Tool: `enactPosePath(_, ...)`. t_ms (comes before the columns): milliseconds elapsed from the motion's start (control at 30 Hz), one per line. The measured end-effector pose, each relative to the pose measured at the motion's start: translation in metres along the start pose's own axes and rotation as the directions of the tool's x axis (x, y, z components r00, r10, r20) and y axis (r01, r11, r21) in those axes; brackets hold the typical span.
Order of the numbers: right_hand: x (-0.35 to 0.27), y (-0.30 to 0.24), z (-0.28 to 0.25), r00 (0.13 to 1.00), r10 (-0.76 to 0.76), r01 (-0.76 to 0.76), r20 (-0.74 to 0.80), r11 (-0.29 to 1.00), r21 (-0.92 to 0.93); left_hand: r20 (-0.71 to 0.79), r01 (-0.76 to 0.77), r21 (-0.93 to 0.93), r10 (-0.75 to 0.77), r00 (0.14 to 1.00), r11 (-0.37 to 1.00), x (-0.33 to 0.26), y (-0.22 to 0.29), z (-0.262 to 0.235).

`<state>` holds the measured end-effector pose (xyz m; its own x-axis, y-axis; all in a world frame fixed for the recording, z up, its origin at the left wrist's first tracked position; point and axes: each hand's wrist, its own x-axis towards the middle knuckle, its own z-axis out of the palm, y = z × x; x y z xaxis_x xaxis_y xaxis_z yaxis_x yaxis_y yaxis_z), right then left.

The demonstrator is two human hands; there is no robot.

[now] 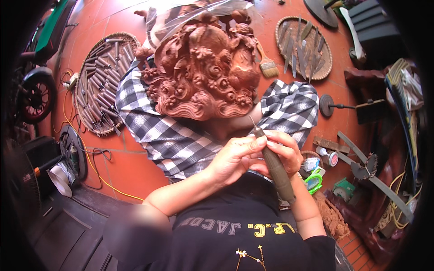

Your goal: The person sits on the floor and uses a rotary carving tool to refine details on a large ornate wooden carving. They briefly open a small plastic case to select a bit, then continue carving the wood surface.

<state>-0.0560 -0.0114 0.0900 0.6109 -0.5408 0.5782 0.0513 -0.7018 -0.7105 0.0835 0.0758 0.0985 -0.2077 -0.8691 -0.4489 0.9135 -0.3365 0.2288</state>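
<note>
My left hand (pixel 233 159) pinches the upper part of a carving tool between thumb and fingers. The carving tool (pixel 276 169) has a thick olive-brown handle and a thin metal tip pointing up and away from me. From the other side my right hand (pixel 290 152) curls its fingers round the same handle; part of its grip is hidden behind it. Just beyond my hands a reddish-brown wood carving (pixel 205 67) with deep swirls and scrolls rests between my legs, which are in black-and-white checked cloth. The tool's tip is apart from the carving.
A round woven tray (pixel 132 39) of several handled chisels lies left. Another woven tray (pixel 278 22) with flat blades lies far right, near a wide brush (pixel 270 67). A yellow cable (pixel 97 170) crosses the left floor. Green-rimmed goggles (pixel 315 181) and a metal bladed stand (pixel 365 166) are right.
</note>
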Motion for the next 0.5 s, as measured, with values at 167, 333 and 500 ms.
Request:
enactPosePath(167, 0.021, -0.005, 0.01, 0.999, -0.044, 0.046, 0.026, 0.993, -0.109, 0.026, -0.021, -0.049, 0.023, 0.999, 0.999, -0.006, 0.011, -0.001)
enactPosePath(333, 0.028, -0.004, 0.022, 0.998, -0.029, 0.035, 0.053, 0.993, -0.117, -0.072, -0.014, -0.076, 0.008, 0.997, 0.997, -0.014, 0.019, 0.003)
enactPosePath(500, 0.023, -0.004, 0.031, 0.989, 0.146, -0.144, 0.002, 0.982, -0.119, -0.064, -0.018, -0.002, 0.018, 0.998, 1.0, -0.009, 0.01, -0.01)
